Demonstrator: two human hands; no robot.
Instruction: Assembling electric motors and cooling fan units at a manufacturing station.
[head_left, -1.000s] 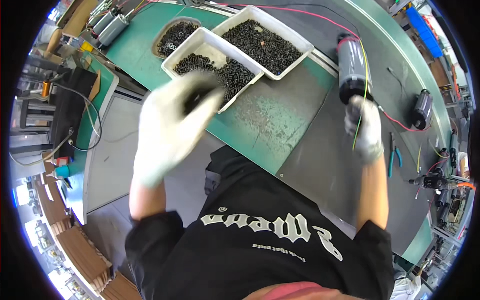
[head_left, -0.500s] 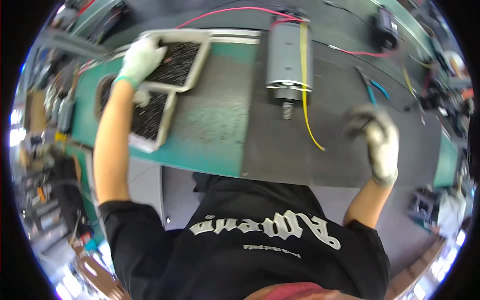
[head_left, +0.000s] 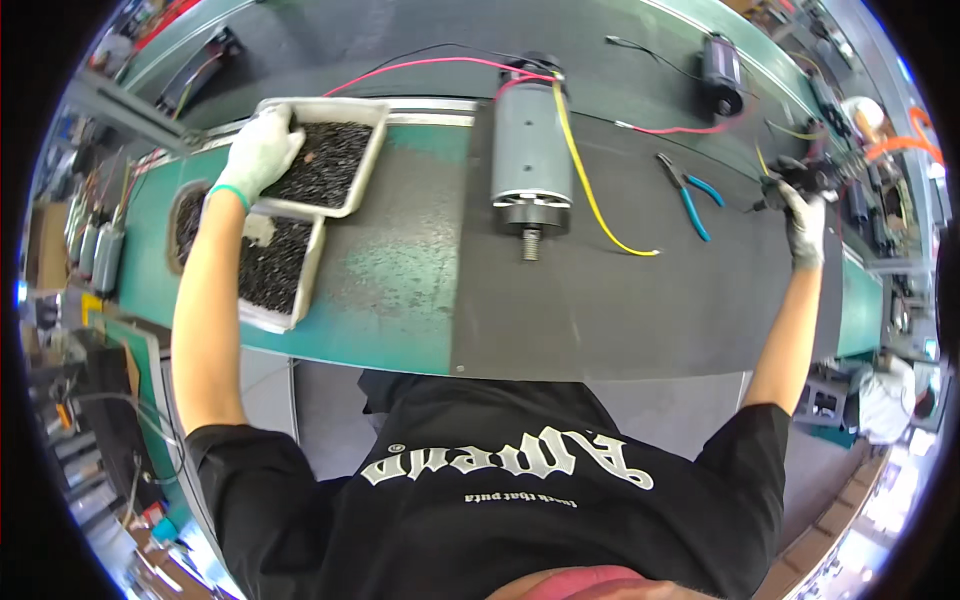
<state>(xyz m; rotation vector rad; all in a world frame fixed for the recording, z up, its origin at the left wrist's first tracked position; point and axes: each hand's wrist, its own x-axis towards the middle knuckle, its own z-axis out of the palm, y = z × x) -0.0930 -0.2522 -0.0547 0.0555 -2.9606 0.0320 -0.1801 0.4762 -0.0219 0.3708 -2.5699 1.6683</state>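
Two hands | left hand (head_left: 258,155) at bin (head_left: 369,160): we cannot tell its grip | right hand (head_left: 806,222) closed around driver (head_left: 815,178) | step: likely pickup | next: calls for secure hold

A black short-sleeved T-shirt (head_left: 480,545) spans the bottom centre, pale ornate lettering (head_left: 549,452) curving across its chest above a smaller printed line (head_left: 520,499). The left glove (head_left: 262,155), upper left, is white with a green cuff band (head_left: 231,193); the right glove (head_left: 806,232), right edge, is greyish white.
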